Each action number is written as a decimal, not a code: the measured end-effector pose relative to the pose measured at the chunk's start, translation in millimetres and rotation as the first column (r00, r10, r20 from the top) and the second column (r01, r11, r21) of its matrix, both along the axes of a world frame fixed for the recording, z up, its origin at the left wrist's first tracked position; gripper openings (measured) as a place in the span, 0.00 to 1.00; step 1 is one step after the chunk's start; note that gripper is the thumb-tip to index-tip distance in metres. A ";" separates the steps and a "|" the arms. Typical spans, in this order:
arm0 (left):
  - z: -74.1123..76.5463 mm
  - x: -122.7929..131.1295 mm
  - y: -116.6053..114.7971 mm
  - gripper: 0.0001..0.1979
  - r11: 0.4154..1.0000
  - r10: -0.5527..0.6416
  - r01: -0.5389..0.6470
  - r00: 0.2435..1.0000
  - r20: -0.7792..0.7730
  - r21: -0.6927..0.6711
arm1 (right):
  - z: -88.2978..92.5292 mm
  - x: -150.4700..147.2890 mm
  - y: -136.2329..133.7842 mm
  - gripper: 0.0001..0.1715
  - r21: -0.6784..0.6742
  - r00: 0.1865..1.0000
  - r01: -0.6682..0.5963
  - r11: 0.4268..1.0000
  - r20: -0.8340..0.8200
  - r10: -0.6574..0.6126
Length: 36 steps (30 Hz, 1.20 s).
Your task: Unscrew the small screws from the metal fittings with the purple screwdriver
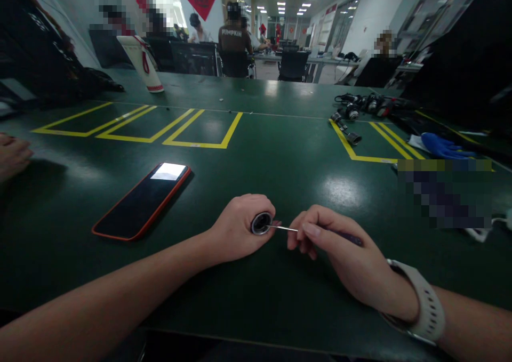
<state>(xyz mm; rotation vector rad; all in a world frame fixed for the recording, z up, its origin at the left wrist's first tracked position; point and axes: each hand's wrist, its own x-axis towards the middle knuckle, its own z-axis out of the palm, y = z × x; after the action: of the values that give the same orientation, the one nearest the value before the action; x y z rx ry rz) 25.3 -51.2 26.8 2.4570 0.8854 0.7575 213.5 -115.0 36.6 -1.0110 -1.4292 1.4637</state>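
My left hand (240,226) is closed around a small dark cylindrical part (261,223) with a silver ring at its open end, which faces me. Most of that part is hidden inside the fist. In my right hand (340,250) is a slim screwdriver (285,227), gripped between thumb and fingers, its dark handle lying back across the palm. The thin metal shaft points left, and its tip is at the ring's opening. How deep the tip reaches I cannot make out. A white watch strap circles the right wrist.
A phone in a red case (144,202) lies to the left. Yellow tape (196,144) marks boxes on the green table (256,324). Dark metal parts (352,111) and a blue glove (444,146) are at the right. A paper cup (144,66) stands behind; another person's hand (12,157) rests far left.
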 end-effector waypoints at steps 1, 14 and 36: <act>0.2 -0.1 -0.1 0.06 1.000 0.008 -0.008 1.000 0.017 -0.007 | -1.2 -0.6 0.9 0.11 -0.042 0.998 -0.002 0.999 -0.063 -0.001; -0.7 -0.9 1.2 0.08 0.999 0.037 -0.036 0.993 0.114 -0.015 | -5.7 -0.3 -3.8 0.09 0.048 0.996 -0.001 0.999 -0.088 0.005; -0.9 0.5 1.4 0.06 1.000 -0.018 0.018 1.000 -0.017 0.018 | 5.3 5.2 -0.2 0.10 0.150 0.999 0.015 0.989 0.029 -0.019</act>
<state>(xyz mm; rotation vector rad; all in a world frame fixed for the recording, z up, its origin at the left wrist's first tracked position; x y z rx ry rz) 25.9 -49.7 25.9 2.4872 0.8648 0.7429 218.7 -115.3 41.9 -0.9524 -1.5244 1.3123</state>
